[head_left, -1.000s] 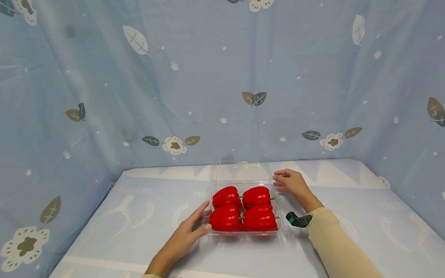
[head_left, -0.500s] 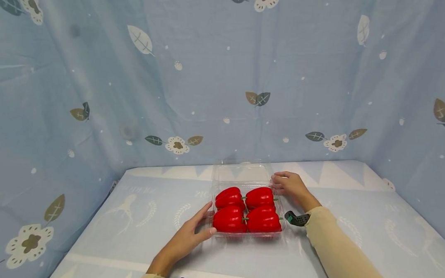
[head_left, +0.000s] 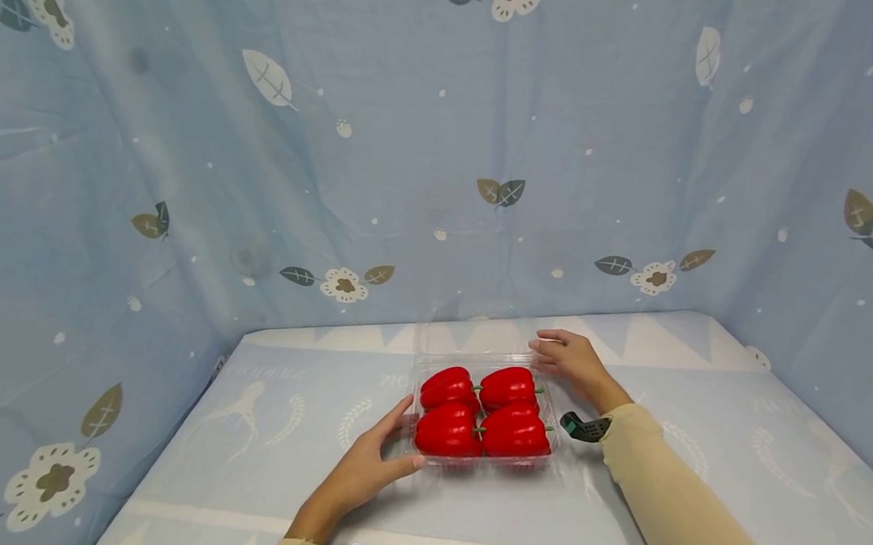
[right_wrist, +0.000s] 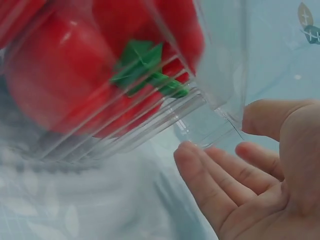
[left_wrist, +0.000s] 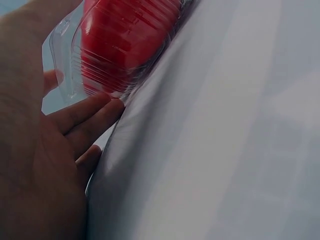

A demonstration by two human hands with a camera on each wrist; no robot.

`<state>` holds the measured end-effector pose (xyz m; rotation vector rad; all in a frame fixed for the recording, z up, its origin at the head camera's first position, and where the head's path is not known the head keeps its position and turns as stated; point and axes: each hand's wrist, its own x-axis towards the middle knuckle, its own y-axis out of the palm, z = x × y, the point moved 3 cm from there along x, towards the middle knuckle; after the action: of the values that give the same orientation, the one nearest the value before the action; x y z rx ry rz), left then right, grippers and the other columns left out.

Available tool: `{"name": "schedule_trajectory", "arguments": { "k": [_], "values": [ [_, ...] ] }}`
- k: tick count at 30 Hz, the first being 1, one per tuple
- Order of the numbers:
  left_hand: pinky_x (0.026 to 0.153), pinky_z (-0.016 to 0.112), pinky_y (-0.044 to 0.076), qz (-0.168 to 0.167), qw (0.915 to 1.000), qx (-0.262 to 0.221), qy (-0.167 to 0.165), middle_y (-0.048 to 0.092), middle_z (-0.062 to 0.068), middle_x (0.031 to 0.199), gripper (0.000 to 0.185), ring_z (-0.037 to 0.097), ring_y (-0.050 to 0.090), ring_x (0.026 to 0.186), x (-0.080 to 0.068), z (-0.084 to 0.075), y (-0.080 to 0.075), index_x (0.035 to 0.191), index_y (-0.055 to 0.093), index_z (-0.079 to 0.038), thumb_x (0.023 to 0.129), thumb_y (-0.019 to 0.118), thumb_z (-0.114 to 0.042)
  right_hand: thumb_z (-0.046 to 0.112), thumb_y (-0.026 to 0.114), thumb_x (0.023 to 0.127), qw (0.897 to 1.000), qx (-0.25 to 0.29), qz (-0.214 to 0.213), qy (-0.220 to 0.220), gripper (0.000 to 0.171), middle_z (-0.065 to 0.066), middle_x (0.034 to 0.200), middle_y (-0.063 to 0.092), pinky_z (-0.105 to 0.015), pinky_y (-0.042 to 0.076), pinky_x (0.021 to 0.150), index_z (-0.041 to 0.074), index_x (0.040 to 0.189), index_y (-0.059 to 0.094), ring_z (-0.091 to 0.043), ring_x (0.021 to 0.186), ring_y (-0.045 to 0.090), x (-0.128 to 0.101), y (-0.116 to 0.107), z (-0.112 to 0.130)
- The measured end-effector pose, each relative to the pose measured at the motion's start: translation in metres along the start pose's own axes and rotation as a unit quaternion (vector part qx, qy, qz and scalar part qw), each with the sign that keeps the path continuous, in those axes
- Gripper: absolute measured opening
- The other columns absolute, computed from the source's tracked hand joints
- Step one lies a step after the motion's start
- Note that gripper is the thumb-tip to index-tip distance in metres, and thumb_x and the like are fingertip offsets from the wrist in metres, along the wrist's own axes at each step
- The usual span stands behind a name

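A clear plastic clamshell container [head_left: 479,462] sits on the table and holds several red bell peppers [head_left: 505,387]. Its lid [head_left: 473,339] lies open behind it. My left hand [head_left: 369,465] rests at the near left corner, fingers straight along the side and thumb on the front edge. The left wrist view shows those fingers [left_wrist: 90,112] against the container's rim [left_wrist: 65,85] beside a pepper [left_wrist: 120,40]. My right hand [head_left: 575,361] touches the far right corner near the hinge. In the right wrist view my right hand [right_wrist: 250,185] has relaxed fingers beside the clear wall [right_wrist: 220,65], a pepper's green stem [right_wrist: 142,65] behind it.
The table [head_left: 694,398] is covered with a pale blue printed cloth. Blue curtains with leaf and flower prints [head_left: 338,179] close in the back and both sides. A black and green wrist device [head_left: 583,429] sits on my right forearm.
My left thumb has slid a little further along the container's front edge. My right hand stays at the far right corner. The container has barely shifted.
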<state>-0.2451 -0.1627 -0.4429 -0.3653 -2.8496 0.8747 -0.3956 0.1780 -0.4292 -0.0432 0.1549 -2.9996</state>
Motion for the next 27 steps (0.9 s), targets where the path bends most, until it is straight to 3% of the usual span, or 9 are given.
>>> {"name": "schedule_trajectory", "arguments": {
  "k": [8, 17, 27],
  "values": [
    [0.097, 0.068, 0.033, -0.003, 0.9999, -0.001, -0.010, 0.053, 0.001, 0.136, 0.082, 0.026, 0.046, 0.128, -0.001, 0.003, 0.002, 0.147, 0.028, -0.042, 0.078, 0.071, -0.053, 0.010, 0.060, 0.094, 0.999, 0.032, 0.026, -0.034, 0.057, -0.031, 0.134, 0.047, -0.033, 0.054, 0.081, -0.008, 0.142, 0.034, -0.017, 0.095, 0.066, -0.003, 0.000, 0.006],
    [0.101, 0.063, 0.033, -0.006, 0.9998, -0.010, 0.013, 0.054, -0.004, 0.135, 0.073, 0.023, 0.044, 0.130, 0.000, 0.001, 0.002, 0.143, 0.037, -0.043, 0.080, 0.072, -0.048, 0.003, 0.064, 0.089, 0.997, 0.013, 0.024, -0.065, 0.047, -0.031, 0.132, 0.048, -0.030, 0.053, 0.083, -0.009, 0.128, 0.039, -0.031, 0.106, 0.063, -0.001, -0.004, 0.009],
    [0.100, 0.064, 0.032, -0.013, 0.9999, -0.001, 0.000, 0.053, -0.004, 0.136, 0.074, 0.024, 0.044, 0.130, 0.002, 0.004, 0.003, 0.143, 0.037, -0.043, 0.078, 0.071, -0.054, 0.003, 0.064, 0.090, 0.996, -0.008, 0.031, -0.078, 0.043, -0.024, 0.135, 0.050, -0.039, 0.052, 0.086, -0.007, 0.122, 0.038, -0.035, 0.114, 0.058, -0.003, -0.003, 0.022]
  ]
}}
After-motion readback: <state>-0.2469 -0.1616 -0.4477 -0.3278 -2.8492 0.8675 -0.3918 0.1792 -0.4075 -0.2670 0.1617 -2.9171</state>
